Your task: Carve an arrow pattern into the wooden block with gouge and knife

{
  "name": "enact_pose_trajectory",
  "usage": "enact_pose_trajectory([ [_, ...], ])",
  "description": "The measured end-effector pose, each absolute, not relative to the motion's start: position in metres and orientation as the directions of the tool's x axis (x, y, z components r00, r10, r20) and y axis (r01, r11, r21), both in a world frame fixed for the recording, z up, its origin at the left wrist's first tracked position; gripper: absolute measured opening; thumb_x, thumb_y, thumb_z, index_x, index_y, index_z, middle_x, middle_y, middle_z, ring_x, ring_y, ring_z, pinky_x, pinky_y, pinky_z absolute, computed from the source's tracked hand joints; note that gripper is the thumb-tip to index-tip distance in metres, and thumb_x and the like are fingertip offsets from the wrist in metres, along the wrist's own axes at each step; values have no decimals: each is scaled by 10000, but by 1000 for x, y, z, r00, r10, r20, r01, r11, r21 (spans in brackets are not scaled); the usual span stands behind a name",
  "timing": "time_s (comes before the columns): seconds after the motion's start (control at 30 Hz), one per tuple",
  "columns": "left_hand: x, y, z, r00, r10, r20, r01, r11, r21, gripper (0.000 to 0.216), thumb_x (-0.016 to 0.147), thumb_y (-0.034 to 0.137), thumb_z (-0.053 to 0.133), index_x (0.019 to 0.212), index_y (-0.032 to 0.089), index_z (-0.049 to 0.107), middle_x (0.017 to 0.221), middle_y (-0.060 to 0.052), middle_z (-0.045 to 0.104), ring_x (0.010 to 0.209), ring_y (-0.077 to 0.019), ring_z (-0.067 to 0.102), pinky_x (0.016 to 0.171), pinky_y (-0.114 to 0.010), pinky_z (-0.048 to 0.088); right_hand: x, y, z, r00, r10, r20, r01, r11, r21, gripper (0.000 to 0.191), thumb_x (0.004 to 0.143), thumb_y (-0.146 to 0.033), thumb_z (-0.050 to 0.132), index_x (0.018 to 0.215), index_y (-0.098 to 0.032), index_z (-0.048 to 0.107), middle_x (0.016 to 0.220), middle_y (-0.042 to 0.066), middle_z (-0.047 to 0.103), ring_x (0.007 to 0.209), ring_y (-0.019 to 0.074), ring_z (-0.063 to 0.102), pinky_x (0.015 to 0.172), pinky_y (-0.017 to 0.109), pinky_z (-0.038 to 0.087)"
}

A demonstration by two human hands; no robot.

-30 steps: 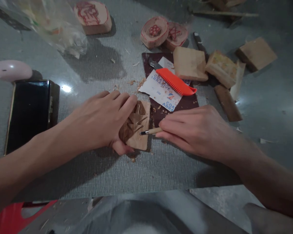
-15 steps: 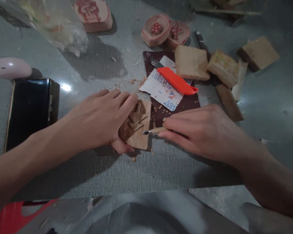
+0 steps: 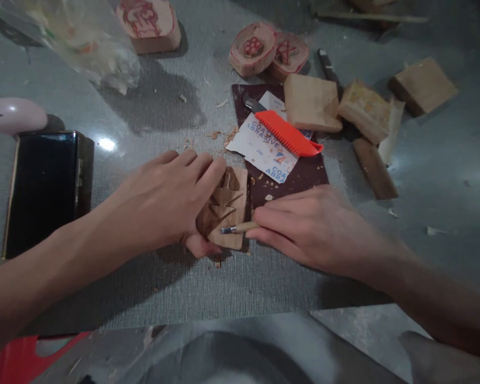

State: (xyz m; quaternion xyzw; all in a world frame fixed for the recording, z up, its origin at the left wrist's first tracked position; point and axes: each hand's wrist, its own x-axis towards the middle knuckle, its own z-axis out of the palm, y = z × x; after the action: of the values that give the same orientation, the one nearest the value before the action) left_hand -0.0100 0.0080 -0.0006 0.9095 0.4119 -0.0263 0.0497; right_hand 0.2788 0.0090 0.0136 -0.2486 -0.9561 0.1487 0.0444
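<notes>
Carving appeared under way | left hand braced the carved wooden block on the worktop | right hand grasped a slim chisel, tip over the block's face | next stroke seemed to call for steady bracing

The carved block is tan (with dark zigzags), the utility knife orange-red.

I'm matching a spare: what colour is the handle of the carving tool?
The carving tool's handle is light tan, seen best in the head view.
</notes>
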Motion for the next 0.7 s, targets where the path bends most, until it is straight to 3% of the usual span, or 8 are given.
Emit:
enact_pose_trajectory([
  [0.17, -10, 8, -1, 655, 752, -80, 756, -651, 66, 1008, 724, 991, 861, 1295, 175, 708, 1100, -171, 783, 1025, -454, 795, 915, -564, 631, 280, 9, 17, -859, 512, -15, 493, 819, -293, 510, 1297, -457, 477, 901, -222, 696, 739, -24, 664, 636, 159, 572, 622, 373, 264],
  [0.4, -14, 9, -4, 681, 729, -67, 732, -678, 68, 1156, 718, 1058, 814, 1387, 125, 683, 1151, -198, 781, 1077, -476, 787, 962, -586, 631, 289, 17, 24, -843, 538, 11, 523, 824, -219, 533, 1285, -467, 510, 838, -228, 675, 703, -8, 660, 628, 171, 588, 635, 391, 258],
  [0.7, -10, 8, -1, 652, 753, -94, 758, -649, 65, 910, 790, 864, 854, 1348, 165, 685, 1177, -196, 792, 1069, -475, 795, 918, -575, 630, 286, 12, 19, -856, 517, 31, 503, 844, -189, 497, 1287, -443, 517, 884, -211, 690, 726, -21, 659, 635, 150, 570, 609, 363, 247],
])
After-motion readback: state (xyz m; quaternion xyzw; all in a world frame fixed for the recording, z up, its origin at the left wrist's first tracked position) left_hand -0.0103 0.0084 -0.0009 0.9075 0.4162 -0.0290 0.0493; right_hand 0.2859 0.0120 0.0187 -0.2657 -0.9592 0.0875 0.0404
